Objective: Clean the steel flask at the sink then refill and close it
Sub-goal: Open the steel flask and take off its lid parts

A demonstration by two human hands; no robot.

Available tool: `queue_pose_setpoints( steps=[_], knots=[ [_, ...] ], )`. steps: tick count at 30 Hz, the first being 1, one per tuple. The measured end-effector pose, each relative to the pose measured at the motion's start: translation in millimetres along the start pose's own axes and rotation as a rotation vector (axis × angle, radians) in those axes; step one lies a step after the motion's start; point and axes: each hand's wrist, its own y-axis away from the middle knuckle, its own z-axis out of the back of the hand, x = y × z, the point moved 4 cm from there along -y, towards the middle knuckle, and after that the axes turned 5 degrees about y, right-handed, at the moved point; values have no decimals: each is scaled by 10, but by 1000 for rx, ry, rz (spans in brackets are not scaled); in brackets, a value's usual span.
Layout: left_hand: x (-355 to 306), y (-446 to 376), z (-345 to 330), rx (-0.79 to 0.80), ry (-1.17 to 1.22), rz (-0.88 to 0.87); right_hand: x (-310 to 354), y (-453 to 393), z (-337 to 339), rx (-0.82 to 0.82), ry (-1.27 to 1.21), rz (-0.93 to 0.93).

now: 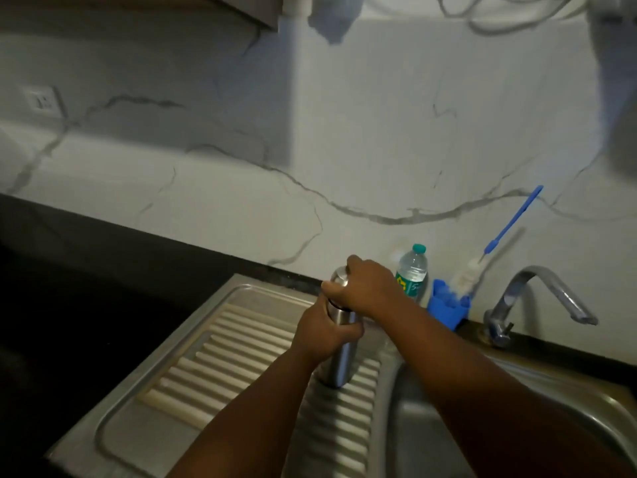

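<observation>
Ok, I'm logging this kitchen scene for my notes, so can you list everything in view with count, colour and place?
steel flask: one, silver, upright on the drainboard
flask cap: one, silver, on top of the flask
drainboard: one, steel, ridged, left of the sink
sink: one, steel, lower right
tap: one, chrome, behind the sink
plastic water bottle: one, clear with green cap, against the wall
blue holder: one, blue, right of the bottle
bottle brush: one, blue handle, leaning in the holder
wall socket: one, white, upper left
left hand: one, grips the flask body
right hand: one, fingers round the cap
</observation>
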Motion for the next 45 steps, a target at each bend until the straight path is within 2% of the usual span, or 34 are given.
queue_pose_setpoints(
  steps=[3, 6, 9, 14, 16, 17, 20, 21, 24, 27, 29, 33, 35, 38, 41, 45],
  knots=[
    [70, -43, 7, -16, 21, 0, -9, -46, -4, 30, 6, 62],
    [71, -53, 41, 34, 47, -24, -28, -62, -8, 110, -43, 177],
    [57, -50, 74, 97, 98, -76, -53, -25, 32, 215, -107, 248],
    [74, -69, 59, 82, 115, -85, 144, -131, 142, 458, -165, 349],
    [57, -84, 57, 91, 106, -99, 206, -185, 197, 502, -219, 317],
    [50, -92, 57, 96, 112, -103, 213, -207, 241, 491, -158, 260],
    [33, -102, 47, 116, 123, -118, 164, -199, 347, 473, 272, 78],
    [42, -108, 43, 120, 113, -121, 162, -174, 361, 501, 312, 44],
    [36, -97, 51, 127, 105, -132, 229, -129, 361, 572, 196, 59],
    [43, -88, 61, 149, 99, -135, 306, -86, 371, 713, 64, 130],
    [43, -79, 60, 159, 103, -139, 304, -83, 397, 669, 42, 85],
    [38, -62, 61, 166, 121, -147, 241, -63, 453, 445, 313, -15],
    [38, -64, 65, 176, 114, -146, 271, -26, 424, 490, 246, -10],
    [36, -73, 64, 218, 100, -150, 359, -7, 412, 616, 89, 113],
    [26, -71, 65, 251, 109, -138, 370, -5, 429, 580, -4, 111],
    [12, -71, 75, 268, 115, -117, 295, 49, 456, 448, 316, -22]
  ],
)
